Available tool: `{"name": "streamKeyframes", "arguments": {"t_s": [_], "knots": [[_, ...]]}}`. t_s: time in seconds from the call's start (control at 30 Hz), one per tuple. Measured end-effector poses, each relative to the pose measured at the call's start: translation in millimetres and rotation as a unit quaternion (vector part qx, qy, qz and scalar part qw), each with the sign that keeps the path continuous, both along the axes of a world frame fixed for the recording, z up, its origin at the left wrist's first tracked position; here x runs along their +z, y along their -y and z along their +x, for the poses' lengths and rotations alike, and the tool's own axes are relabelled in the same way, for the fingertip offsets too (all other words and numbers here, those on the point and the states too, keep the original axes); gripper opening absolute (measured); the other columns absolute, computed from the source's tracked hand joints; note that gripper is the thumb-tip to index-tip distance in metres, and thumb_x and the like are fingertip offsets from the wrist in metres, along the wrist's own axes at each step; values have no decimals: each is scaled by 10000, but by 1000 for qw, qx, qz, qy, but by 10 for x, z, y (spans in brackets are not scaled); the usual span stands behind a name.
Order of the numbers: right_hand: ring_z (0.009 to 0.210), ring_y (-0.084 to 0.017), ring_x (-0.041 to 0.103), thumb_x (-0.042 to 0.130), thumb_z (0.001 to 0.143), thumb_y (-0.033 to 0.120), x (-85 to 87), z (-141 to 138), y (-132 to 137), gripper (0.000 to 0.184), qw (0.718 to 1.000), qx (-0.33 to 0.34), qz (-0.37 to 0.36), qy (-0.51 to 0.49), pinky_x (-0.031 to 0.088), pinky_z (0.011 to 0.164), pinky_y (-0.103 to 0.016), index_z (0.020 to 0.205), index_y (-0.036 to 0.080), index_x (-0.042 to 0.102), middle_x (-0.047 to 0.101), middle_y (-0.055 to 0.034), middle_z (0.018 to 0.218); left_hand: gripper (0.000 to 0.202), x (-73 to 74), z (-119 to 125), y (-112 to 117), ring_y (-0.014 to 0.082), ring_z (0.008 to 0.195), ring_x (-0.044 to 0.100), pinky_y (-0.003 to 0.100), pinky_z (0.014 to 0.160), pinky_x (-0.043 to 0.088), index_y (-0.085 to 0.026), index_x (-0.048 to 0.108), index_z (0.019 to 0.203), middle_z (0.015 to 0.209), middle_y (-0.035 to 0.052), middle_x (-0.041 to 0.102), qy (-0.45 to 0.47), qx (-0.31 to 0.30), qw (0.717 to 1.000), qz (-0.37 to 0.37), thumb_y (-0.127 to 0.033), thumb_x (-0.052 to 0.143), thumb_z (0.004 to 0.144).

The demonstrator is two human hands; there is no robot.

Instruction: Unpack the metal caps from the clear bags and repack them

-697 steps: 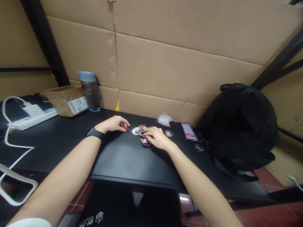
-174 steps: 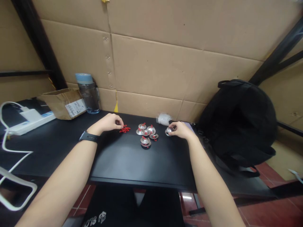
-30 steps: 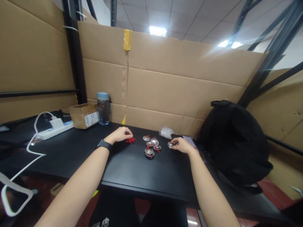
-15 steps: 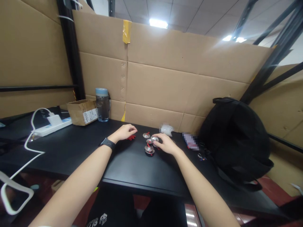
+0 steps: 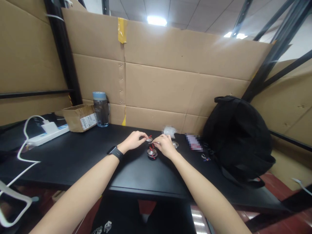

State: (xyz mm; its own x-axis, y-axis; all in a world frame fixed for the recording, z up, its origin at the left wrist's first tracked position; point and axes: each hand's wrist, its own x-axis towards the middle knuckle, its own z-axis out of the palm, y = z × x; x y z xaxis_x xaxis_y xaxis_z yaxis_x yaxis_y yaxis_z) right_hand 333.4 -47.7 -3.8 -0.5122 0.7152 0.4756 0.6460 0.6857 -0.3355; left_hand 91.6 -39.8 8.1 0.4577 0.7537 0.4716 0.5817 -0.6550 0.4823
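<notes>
My left hand [image 5: 135,141], with a dark watch on the wrist, has its thumb and fingers closed at the edge of a small silver finger cymbal [image 5: 149,139] with a red loop. Close beside it, my right hand [image 5: 166,145] pinches another finger cymbal [image 5: 155,142], seen edge-on and partly covered by the fingers. Just in front of both hands, several cymbals with red loops lie stacked [image 5: 152,152] on the black table [image 5: 136,172]. One more cymbal [image 5: 175,144] lies behind my right hand, partly hidden by it.
A clear plastic bag [image 5: 169,131] lies at the back, near a blurred-out flat item [image 5: 194,142] and keys [image 5: 205,157]. A black backpack [image 5: 239,139] stands on the right. On the left are a water bottle [image 5: 101,110], a cardboard box [image 5: 79,118] and a power strip [image 5: 48,135].
My left hand has moved right, from the red cords to a cymbal. My right hand has closed on a cymbal and brought it slightly left. The view has shifted a little.
</notes>
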Motion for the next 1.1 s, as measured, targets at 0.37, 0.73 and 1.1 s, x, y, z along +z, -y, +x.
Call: {"name": "streamKeyframes", "arguments": {"t_s": [0.37, 0.73, 1.1], "knots": [[660, -161, 650, 812, 778, 414, 133, -3, 123, 373, 898, 141, -249, -333, 475, 591, -266, 1083, 218, 725, 760, -44, 872, 400, 12, 164, 98, 243, 980, 709, 328, 910, 526, -133, 770, 1093, 1077, 104, 779, 144, -190, 947, -216, -469, 692, 892], [704, -193, 713, 900, 654, 393, 142, -24, 137, 398, 876, 105, -269, -385, 536, 617, -287, 959, 198, 735, 781, -53, 838, 394, 2, 179, 106, 212, 841, 705, 310, 825, 533, -113, 780, 942, 926, 106, 782, 193, -158, 937, -244, -483, 784, 806], [570, -92, 596, 901, 682, 361, 46, -78, 93, 364, 794, 121, -356, -477, 464, 558, -230, 955, 202, 721, 731, -4, 802, 417, -42, 224, 71, 198, 838, 708, 317, 823, 546, -115, 714, 969, 924, 95, 765, 257, -165, 927, -220, -430, 855, 736]]}}
